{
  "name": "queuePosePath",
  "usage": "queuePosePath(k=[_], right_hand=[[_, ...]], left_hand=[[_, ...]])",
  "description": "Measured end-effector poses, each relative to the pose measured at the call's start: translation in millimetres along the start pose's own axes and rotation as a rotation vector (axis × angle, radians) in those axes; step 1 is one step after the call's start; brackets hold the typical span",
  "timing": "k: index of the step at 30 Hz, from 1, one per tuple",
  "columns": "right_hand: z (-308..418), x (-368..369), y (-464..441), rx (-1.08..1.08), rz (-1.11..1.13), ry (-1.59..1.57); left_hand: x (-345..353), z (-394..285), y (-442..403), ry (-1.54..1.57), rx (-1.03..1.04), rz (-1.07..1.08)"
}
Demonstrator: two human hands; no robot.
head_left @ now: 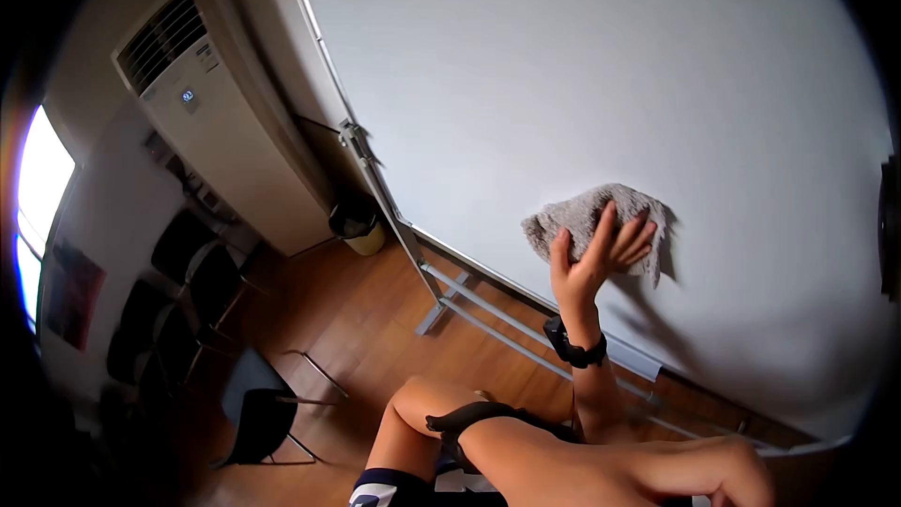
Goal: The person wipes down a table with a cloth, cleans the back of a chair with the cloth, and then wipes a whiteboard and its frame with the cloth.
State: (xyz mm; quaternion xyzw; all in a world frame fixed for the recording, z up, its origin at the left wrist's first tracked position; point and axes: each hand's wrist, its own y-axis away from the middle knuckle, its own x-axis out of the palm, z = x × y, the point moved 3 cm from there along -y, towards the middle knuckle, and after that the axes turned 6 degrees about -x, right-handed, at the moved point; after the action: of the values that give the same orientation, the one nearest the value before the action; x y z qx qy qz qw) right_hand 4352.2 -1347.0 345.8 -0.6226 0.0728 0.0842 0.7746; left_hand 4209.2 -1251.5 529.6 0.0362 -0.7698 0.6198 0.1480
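My right hand (605, 249) presses a grey-brown fluffy cloth (591, 209) flat against the whiteboard (526, 84). Its fingers are bent over the cloth with the thumb set apart at the left. A black wristwatch (570, 343) is on that wrist. Across the bottom of the view lies my bent left arm, with a black strap round it near the elbow. At the lower right, my left hand (737, 471) is partly cut off by the frame edge, so its fingers hardly show. It is away from the cloth and the board.
The whiteboard stands on a metal frame (399, 225) with a foot on the wooden floor (319, 310). To the left are a tall air conditioner (202, 122), a waste bin (361, 230) and several dark chairs, the nearest chair (258, 404) at lower left.
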Motion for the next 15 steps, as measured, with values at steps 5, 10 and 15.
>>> queuePosePath(k=[5, 10, 15], right_hand=[[0.5, -6.5, -1.6, 0.032, 0.061, -0.039], [-5.6, -22.8, -3.3, 0.01, 0.069, -0.057], [-37.9, -62.8, -3.7, 0.021, 0.041, -0.011]], left_hand=[[2.7, 8.6, 4.9, -0.062, 0.039, 0.019], [16.1, 32.0, 3.4, 0.4, -0.147, -0.046], [36.0, 65.8, 12.0, 0.783, -0.249, 0.114]])
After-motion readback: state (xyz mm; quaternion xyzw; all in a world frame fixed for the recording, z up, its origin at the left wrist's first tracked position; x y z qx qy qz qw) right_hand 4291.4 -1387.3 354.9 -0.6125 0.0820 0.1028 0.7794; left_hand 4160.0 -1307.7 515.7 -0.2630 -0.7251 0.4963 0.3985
